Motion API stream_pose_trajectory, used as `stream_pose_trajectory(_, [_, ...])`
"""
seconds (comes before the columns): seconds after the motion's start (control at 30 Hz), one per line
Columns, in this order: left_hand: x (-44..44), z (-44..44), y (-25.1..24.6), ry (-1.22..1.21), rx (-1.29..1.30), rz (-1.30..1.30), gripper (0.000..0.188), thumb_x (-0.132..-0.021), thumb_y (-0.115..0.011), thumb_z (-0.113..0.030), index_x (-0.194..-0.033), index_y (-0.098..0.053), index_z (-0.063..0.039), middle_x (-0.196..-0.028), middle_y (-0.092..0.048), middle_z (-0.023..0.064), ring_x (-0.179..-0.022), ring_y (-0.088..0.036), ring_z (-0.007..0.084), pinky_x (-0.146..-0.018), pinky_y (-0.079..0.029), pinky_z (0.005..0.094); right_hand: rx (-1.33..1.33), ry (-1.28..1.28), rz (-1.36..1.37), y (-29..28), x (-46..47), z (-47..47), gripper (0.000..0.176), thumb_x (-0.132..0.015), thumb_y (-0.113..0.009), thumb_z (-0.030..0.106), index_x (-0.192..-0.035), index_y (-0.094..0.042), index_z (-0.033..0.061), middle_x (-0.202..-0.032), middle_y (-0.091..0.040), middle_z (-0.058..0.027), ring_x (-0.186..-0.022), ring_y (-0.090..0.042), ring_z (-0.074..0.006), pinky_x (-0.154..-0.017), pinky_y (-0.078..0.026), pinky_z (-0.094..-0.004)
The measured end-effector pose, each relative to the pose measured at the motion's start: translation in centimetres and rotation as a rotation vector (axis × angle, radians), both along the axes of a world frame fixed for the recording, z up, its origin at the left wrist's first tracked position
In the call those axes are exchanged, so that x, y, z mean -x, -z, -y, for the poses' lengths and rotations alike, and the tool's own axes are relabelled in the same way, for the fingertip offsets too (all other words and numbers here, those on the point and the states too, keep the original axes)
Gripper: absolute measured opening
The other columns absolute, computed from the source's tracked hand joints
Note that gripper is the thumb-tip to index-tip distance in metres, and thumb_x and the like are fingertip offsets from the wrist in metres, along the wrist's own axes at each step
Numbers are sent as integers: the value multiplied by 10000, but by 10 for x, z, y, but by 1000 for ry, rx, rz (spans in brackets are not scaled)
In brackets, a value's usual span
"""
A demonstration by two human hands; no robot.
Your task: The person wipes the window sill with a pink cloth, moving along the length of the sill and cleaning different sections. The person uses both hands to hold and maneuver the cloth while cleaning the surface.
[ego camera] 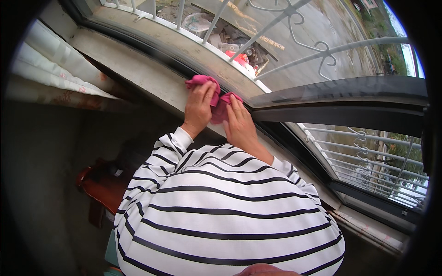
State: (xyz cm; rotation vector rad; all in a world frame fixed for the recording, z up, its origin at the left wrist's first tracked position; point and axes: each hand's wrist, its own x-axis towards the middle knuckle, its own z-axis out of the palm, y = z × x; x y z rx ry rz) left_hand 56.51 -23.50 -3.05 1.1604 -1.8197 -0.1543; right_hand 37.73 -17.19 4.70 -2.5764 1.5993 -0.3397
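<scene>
A crumpled pink cloth [218, 112] lies across the dark window frame [162, 58] and the edge of the pale windowsill [138, 65]. My left hand [201, 103] holds its upper left part, the fingers bent over a bunched fold. Against the cloth's right part rests my right hand [240, 120], fingers close together and pressing it down by the lower frame. The two hands are side by side, a little apart. Whatever part of the frame is beneath the cloth is hidden.
Beyond the glass stands a white metal window grille [207, 31], with rubbish outside it. A dark-framed window sash [345, 115] juts out at right. A white patterned curtain [58, 65] hangs at left. Below it is a reddish-brown item [103, 189], perhaps a seat.
</scene>
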Motion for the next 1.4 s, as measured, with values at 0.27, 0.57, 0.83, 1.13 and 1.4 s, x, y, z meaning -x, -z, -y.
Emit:
stream_pose_trajectory(0.27, [12, -17, 1, 264, -33, 34, 602, -949, -620, -48, -1549, -592, -25, -1548, -592, 155, -1393, -576, 375, -1206, -427, 500, -253, 196, -132, -30, 19, -24, 621, -961, -717, 160, -1496, -553, -110, -1700, -415, -275, -1541, -454, -427, -1257, -388, -505])
stream_pose_trajectory(0.57, [-8, 4, 1, 26, -15, -34, 589, -951, -646, -75, -1538, -610, -45, -1550, -595, 120, -1401, -573, 347, -1201, -443, 513, -106, 118, 28, -19, 8, -13, 592, -951, -715, 132, -1478, -565, -91, -1698, -419, -275, -1532, -460, -446, -1246, -398, -506])
stream_pose_trajectory(0.83, [-3, 0, 2, 77, 30, 51, 599, -944, -605, -48, -1543, -609, -43, -1562, -591, 101, -1430, -548, 349, -1245, -403, 527, -43, 30, 69, 3, 9, -6, 633, -928, -724, 143, -1473, -548, -128, -1685, -419, -286, -1535, -449, -439, -1250, -399, -509])
stream_pose_trajectory(1.13, [21, -13, -2, 30, -34, -11, 596, -943, -565, 53, -1537, -601, 18, -1553, -572, 183, -1435, -529, 407, -1244, -400, 510, -100, 18, 88, -6, 29, -14, 640, -919, -730, 125, -1486, -554, -114, -1713, -396, -263, -1564, -419, -423, -1254, -400, -511])
stream_pose_trajectory(1.4, [2, 4, -8, -128, -47, -99, 571, -947, -549, 50, -1516, -599, 41, -1567, -565, 189, -1446, -528, 435, -1248, -404, 518, -36, -47, 74, -5, 14, 0, 581, -959, -695, 144, -1473, -579, -102, -1703, -434, -228, -1542, -441, -406, -1289, -340, -502])
